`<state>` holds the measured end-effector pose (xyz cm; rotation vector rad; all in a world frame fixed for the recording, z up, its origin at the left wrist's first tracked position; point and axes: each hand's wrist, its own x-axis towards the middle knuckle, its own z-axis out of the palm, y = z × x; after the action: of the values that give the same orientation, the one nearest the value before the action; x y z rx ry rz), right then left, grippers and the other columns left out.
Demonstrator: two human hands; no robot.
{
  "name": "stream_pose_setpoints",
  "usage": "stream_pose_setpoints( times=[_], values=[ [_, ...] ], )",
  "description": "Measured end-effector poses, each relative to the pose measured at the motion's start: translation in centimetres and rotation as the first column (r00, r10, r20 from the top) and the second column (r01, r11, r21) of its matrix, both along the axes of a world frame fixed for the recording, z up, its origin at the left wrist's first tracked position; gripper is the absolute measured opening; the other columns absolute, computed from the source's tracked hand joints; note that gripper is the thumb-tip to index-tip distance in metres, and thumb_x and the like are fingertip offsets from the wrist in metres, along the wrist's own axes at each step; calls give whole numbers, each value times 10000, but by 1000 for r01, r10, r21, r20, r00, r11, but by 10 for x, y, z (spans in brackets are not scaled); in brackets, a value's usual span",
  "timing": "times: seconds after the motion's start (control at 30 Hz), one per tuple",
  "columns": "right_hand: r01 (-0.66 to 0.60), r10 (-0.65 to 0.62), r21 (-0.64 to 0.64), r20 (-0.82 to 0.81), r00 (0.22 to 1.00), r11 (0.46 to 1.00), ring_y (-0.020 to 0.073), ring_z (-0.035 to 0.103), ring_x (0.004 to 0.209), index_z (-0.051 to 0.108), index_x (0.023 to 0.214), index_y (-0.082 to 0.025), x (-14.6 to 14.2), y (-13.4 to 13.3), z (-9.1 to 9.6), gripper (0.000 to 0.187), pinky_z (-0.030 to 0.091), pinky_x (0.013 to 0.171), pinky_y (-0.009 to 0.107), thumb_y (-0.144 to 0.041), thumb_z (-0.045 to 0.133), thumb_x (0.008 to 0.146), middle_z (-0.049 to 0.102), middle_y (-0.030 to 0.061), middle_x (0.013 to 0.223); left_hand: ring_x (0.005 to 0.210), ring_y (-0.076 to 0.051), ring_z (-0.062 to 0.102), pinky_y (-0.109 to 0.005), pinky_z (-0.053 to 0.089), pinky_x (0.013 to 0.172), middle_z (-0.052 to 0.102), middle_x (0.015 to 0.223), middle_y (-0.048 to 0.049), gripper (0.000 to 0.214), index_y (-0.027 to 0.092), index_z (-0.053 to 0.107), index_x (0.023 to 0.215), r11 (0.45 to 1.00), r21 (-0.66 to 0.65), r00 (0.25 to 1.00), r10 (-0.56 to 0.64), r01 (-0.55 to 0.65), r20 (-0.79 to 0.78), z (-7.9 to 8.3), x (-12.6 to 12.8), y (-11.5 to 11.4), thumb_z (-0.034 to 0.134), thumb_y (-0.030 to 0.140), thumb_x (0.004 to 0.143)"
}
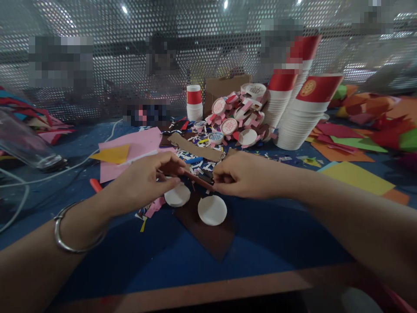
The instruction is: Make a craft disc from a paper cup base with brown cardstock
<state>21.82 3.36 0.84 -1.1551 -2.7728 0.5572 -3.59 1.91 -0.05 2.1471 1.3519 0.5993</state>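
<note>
A narrow brown paper strip slants between my hands. My right hand is closed, its thumb and fingers pinched at the strip's near right end. The fingers of my left hand are curved and apart, the index fingertip close to the strip's far left end; whether it touches is unclear. Just under my left thumb lies a white paper disc. Another round white disc rests on a dark brown paper sheet in front of my hands.
Behind are paper scraps, a cardboard strip and a heap of printed cup pieces. Tall red-and-white paper cup stacks stand right, a smaller stack left. Pink paper, yellow paper and a white cable lie around.
</note>
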Motion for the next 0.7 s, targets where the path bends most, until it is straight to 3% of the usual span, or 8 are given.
stream_pose_setpoints(
  times=[0.17,0.4,0.6,0.7],
  values=[
    [153,-143,149,-78,987,977,115,497,565,629,770,-168,4,5,-2,180,280,540,266,-267,575,911,612,1,642,848,-202,712,-302,535,763,773,1036,-48,233,222,719,1069,958,232,976,194,-166,-103,-2,-8,13,666,360,890],
    [237,-206,300,-131,970,924,137,546,629,634,793,-171,9,13,-10,157,290,565,269,-275,590,902,645,15,689,1006,-271,671,-367,505,831,742,1084,-79,338,190,691,1156,955,289,937,46,60,-345,-10,-18,26,641,322,849],
    [236,-195,319,-155,968,918,127,522,603,597,770,-174,10,14,-11,159,285,557,270,-270,596,897,636,11,687,1015,-300,634,-419,487,871,699,1045,-88,395,199,695,1203,908,418,896,155,37,-415,-9,-20,27,687,299,821],
    [240,-192,348,-165,967,906,123,493,584,565,736,-176,10,14,-11,202,276,551,276,-274,583,911,614,11,672,1004,-283,621,-402,500,842,652,1038,-89,279,210,710,1121,855,516,895,265,-47,-358,-5,-21,27,673,311,864]
  ],
)
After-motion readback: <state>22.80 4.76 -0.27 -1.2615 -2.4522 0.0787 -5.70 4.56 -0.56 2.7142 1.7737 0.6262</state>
